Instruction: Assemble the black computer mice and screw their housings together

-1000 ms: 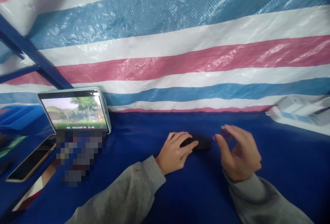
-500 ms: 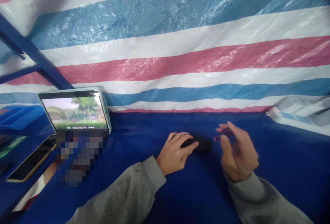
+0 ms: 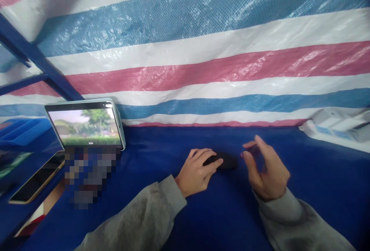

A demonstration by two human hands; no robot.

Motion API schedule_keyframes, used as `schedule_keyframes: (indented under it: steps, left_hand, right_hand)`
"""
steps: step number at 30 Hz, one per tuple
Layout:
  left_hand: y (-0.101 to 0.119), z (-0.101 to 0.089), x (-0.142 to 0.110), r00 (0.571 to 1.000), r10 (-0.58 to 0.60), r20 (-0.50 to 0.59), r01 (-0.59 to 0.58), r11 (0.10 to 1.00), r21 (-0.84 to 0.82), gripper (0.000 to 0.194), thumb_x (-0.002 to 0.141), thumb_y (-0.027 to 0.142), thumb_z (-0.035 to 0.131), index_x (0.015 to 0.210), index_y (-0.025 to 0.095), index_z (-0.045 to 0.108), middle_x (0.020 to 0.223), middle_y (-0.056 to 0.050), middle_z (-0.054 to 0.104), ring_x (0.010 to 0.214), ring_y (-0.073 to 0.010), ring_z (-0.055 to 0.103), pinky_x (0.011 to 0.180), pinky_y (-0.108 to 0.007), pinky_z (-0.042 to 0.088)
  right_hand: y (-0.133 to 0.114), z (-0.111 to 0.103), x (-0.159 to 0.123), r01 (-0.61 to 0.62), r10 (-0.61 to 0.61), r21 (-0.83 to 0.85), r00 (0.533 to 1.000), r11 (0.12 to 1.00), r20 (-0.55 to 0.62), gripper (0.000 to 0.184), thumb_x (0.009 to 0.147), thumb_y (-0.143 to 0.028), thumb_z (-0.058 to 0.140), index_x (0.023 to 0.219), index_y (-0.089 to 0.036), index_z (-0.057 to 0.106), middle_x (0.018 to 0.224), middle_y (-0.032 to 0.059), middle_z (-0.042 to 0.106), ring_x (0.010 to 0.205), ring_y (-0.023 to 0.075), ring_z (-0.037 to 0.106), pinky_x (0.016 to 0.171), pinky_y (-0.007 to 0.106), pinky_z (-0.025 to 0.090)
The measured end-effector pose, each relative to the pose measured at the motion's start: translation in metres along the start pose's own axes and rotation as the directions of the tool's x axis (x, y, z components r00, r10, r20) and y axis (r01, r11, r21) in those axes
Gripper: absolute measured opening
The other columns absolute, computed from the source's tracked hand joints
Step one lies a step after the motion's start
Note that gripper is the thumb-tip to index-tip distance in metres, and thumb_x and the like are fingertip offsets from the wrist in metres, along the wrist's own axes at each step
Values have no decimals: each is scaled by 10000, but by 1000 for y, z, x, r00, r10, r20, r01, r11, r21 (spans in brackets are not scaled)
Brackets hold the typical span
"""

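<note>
My left hand (image 3: pixel 198 170) is wrapped around the left end of a black, rounded, mouse-shaped object (image 3: pixel 228 161) lying on the blue table. The fingers cover part of it, so its kind is not certain. To the right, my right hand (image 3: pixel 267 170) is raised with thumb and fingers curled towards each other, just beside the black object's right end. Between those fingertips shows a small purple-red piece (image 3: pixel 242 154), mostly hidden and blurred. A gap separates it from the black object.
A tablet (image 3: pixel 86 125) playing a video stands at the left, with a phone (image 3: pixel 37 177) lying near it. Blue trays (image 3: pixel 24 131) are at the far left. White boxes (image 3: pixel 335 123) stand at the right. Behind the table (image 3: pixel 162 139) hangs a striped sheet (image 3: pixel 202 54).
My right thumb and fingers have shifted slightly, and less of the purple-red piece shows between them. My left hand and the black object have stayed in place.
</note>
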State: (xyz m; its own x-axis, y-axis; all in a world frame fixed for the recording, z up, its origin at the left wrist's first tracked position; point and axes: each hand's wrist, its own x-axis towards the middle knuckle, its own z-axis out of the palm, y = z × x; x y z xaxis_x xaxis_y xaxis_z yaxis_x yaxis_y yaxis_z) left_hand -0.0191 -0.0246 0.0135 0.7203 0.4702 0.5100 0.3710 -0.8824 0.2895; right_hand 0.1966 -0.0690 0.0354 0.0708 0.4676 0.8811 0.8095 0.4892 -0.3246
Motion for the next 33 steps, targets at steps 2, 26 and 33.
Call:
schedule_keyframes:
  steps: [2,26,33]
  left_hand:
    - [0,-1,1,1000,-14,14,14,1000,-6,381,959,145,508,1324,223,584,1286,-129,615,1255,-280,544,989,-483,451]
    - [-2,-4,5,929,-361,86,369,923,-106,296,1059,355,410,1320,270,518,1157,-46,642,1012,-214,619,915,-405,464]
    - [-6,0,5,880,-472,55,475,878,-62,333,1081,344,307,1321,306,535,1077,-20,625,968,-206,587,926,-423,463]
  right_hand:
    - [6,-2,1,-122,117,-58,989,991,-96,631,897,-203,614,1493,-239,409,942,58,714,743,189,687,704,361,584]
    - [34,13,-33,-179,488,-524,687,832,539,429,915,-459,466,1190,-200,669,574,-1,667,511,196,639,476,289,373]
    - [22,9,-21,-124,261,-396,913,910,314,408,946,-452,484,1213,-202,665,857,58,667,735,189,646,636,305,482]
